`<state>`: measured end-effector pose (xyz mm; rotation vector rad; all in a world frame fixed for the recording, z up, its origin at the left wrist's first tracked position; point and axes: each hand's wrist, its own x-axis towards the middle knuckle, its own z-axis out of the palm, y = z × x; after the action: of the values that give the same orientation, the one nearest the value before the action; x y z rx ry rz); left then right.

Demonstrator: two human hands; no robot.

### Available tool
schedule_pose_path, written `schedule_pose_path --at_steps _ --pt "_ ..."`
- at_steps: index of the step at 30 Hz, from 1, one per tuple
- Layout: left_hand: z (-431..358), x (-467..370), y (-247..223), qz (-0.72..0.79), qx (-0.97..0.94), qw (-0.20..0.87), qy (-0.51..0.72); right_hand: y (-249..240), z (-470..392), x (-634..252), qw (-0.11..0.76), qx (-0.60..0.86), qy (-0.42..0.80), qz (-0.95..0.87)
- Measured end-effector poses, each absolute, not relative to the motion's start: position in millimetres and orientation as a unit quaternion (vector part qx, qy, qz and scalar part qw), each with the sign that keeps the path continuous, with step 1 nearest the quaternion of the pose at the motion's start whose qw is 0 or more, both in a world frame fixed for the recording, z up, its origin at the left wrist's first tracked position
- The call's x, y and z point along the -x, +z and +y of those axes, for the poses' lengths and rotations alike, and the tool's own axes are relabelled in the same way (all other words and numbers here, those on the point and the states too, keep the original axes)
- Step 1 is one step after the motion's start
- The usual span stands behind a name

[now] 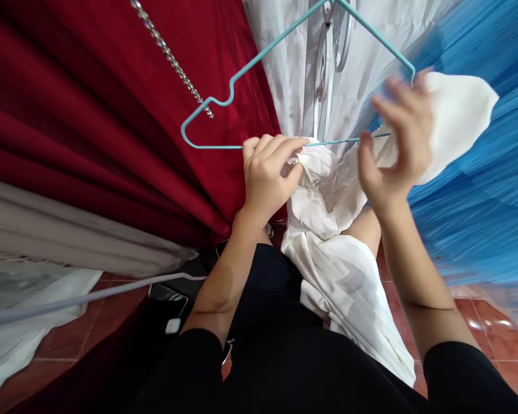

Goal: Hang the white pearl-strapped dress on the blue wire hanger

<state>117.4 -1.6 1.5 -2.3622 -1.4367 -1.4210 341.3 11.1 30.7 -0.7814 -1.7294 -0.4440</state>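
Note:
A light-blue clothes hanger [273, 47] hangs in front of me, and a white dress [319, 207] with a pearl-trimmed neckline drapes from its lower bar down over my lap. My left hand [265, 175] is closed around the bar, its thumb pressed to the neckline. At the hanger's right end, my right hand [399, 141] is blurred by motion, with fingers and thumb spread apart. A broad white piece of the dress sticks out to the right behind that hand. Whether the right hand touches the cloth is unclear.
Red fabric [164, 126] with a rhinestone strip hangs at left, above beige fabric [69, 224]. White cloth [280, 69] is behind the hanger, and blue tulle [479, 201] fills the right. A pale rod [112, 291] crosses the lower left over a red tiled floor [82, 328].

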Motion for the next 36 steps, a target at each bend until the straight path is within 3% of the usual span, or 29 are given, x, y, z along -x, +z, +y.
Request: schedule_pose_path --at_steps 3,7,13,16,18,23,28,30,34,36 --pt "-5 -120 -2 -0.464 0.761 0.035 -0.452 53 23 -365 0.532 0.44 -0.227 -0.687" --pt "-4 -117 2 -0.483 0.745 0.044 -0.459 64 41 -390 0.476 0.539 -0.096 -0.688" --pt "4 -98 9 -0.477 0.749 0.028 -0.459 63 64 -419 0.669 0.463 -0.003 -0.581" --pt "6 -97 8 -0.466 0.757 0.026 -0.457 44 74 -436 0.724 0.474 0.048 -0.499" --pt "7 -100 6 -0.464 0.755 0.037 -0.462 24 72 -443 0.733 0.443 0.001 -0.516" --pt "9 -106 2 -0.457 0.763 0.047 -0.454 -14 44 -446 0.699 0.349 -0.253 -0.57" --pt "9 -106 0 -0.459 0.767 0.037 -0.446 -4 18 -418 0.711 0.298 -0.314 -0.555" --pt "8 -108 -1 -0.457 0.768 0.033 -0.448 3 12 -396 0.675 0.281 -0.275 -0.624" --pt "5 -112 -2 -0.45 0.774 0.035 -0.444 7 9 -360 0.435 0.399 -0.112 -0.799" --pt "1 -113 -1 -0.441 0.775 0.04 -0.45 3 13 -353 0.408 0.426 -0.09 -0.803"
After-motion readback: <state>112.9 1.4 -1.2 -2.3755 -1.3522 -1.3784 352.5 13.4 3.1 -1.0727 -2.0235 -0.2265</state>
